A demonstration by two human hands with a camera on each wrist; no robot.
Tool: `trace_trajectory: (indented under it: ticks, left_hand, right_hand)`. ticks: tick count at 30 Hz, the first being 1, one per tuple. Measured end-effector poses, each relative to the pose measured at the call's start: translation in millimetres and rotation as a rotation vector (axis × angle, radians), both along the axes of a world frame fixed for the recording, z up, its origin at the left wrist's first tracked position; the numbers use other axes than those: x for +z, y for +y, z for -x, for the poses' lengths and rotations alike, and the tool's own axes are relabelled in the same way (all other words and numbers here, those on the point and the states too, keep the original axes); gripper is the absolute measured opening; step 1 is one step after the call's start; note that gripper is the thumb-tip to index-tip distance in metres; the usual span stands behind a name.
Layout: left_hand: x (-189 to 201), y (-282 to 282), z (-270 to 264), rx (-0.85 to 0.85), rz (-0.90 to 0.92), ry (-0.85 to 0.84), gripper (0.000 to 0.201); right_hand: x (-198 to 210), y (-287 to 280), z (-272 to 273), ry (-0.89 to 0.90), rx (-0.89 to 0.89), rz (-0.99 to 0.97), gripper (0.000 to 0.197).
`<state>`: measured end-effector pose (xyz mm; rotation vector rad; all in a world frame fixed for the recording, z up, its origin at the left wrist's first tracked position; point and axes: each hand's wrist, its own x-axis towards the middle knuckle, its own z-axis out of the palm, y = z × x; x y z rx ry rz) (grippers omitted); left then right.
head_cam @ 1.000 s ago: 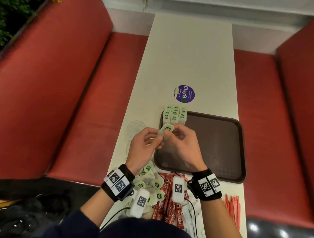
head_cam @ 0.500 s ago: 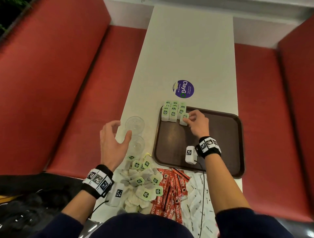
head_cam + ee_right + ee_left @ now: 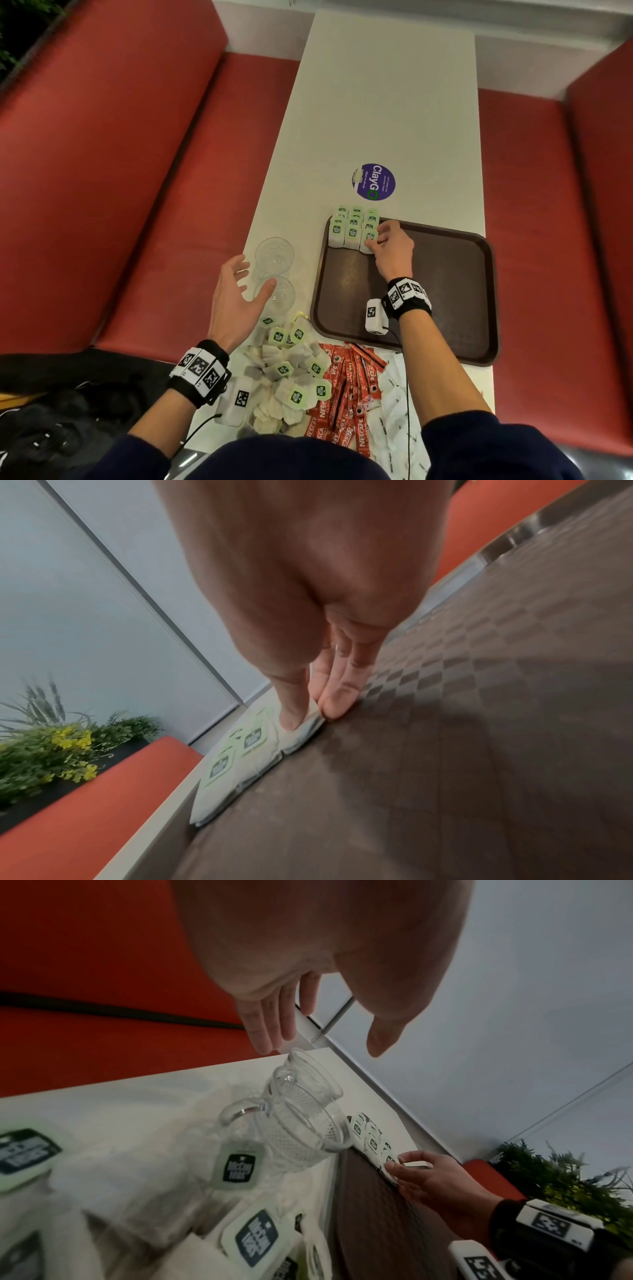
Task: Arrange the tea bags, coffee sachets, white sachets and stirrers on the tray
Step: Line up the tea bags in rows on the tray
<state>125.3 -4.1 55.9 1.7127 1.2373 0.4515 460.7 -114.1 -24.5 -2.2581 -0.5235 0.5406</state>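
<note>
Long white worktop (image 3: 376, 102) between red benches, brown tray (image 3: 445, 291) at its near end, far left corner filled with three overlapping columns of tea bags (image 3: 352, 226). Judged step: seating one more tea bag (image 3: 370, 240) at the near end of the right-hand column. Best done with light downward pressure and a small push leftward, so the bag's edge butts against its neighbour and the green tag faces up in line with the rest; too hard a shove likely to ruffle the soft stack. Right hand (image 3: 392, 248) over the tray, thumb and fingertips (image 3: 337, 703) pinching that bag's edge, bag flat on the tray floor under the thumb. Left hand (image 3: 236, 294) off the tray, hovering wide and relaxed, holding nothing, just beside two clear glass cups (image 3: 274, 270). Loose heap of tea bags (image 3: 287, 377) on the worktop just near of the left wrist, within easy reach for the next pick. Red coffee sachets (image 3: 346, 387) and white sachets (image 3: 397, 404) beside that heap, none yet on the tray. Stirrers not visible.
</note>
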Motion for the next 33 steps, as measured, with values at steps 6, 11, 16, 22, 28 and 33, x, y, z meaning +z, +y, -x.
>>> trace_trajectory:
  ticks: [6, 11, 16, 22, 28, 33]
  left_hand:
    - [-2.9, -0.7, 11.7, 0.004, 0.004, -0.018, 0.069]
    - [5.7, -1.2, 25.3, -0.001, -0.002, -0.042, 0.054]
    - [17.9, 0.7, 60.0, -0.048, -0.037, 0.017, 0.017]
    - [-17.4, 6.6, 109.2, -0.195, -0.092, 0.230, 0.010]
    - [-54.5, 3.0, 127.0, -0.401, -0.204, 0.357, 0.034]
    - [-68.1, -3.1, 127.1, -0.564, -0.293, 0.460, 0.049]
  right_hand:
    - [4.1, 0.1, 9.2, -0.085, 0.009, 0.035, 0.034]
    - [28.2, -5.1, 18.5, -0.179, 0.006, 0.024, 0.031]
    - [82.7, -27.8, 77.2, -0.174, 0.036, -0.140, 0.019]
    - [91.7, -56.0, 194.2, -0.019, 0.479, -0.057, 0.009]
    - [73.5, -47.8, 262.2, -0.123, 0.887, 0.103, 0.028]
    - [76.8, -39.7, 287.1, -0.234, 1.055, 0.197, 0.042]
